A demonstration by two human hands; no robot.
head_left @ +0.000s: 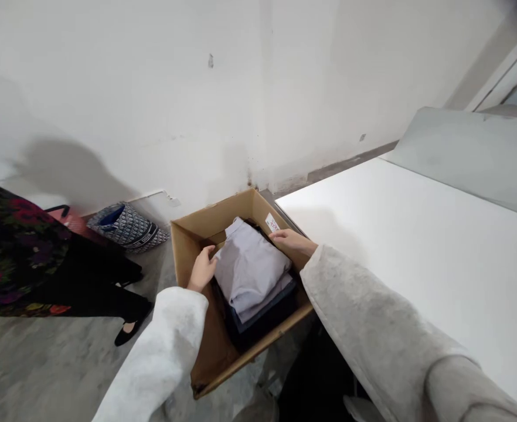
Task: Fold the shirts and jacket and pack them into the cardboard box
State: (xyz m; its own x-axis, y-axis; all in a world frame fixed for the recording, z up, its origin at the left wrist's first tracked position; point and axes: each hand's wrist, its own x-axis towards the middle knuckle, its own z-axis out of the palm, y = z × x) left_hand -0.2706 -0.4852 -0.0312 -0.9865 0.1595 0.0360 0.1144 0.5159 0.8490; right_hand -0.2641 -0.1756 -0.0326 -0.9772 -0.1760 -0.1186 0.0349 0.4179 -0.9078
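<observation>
A folded light-grey garment (252,261), perhaps trousers, lies on top of dark folded clothes (265,319) inside an open cardboard box (212,214). My left hand (203,269) is inside the box at the garment's left edge, fingers loosely curved and apart, gripping nothing visible. Over the box's right side my right hand (294,241) reaches in with its fingers stretched out. Its fingertips are just below a white label with red writing (272,223); whether they touch the label or the box wall I cannot tell.
A white table (425,252) borders the box on the right, with a pale panel (473,155) along its far side. To the left stands a person in black trousers (95,287). A patterned tote bag (129,228) and a pink bag (71,221) rest near the white wall (153,88).
</observation>
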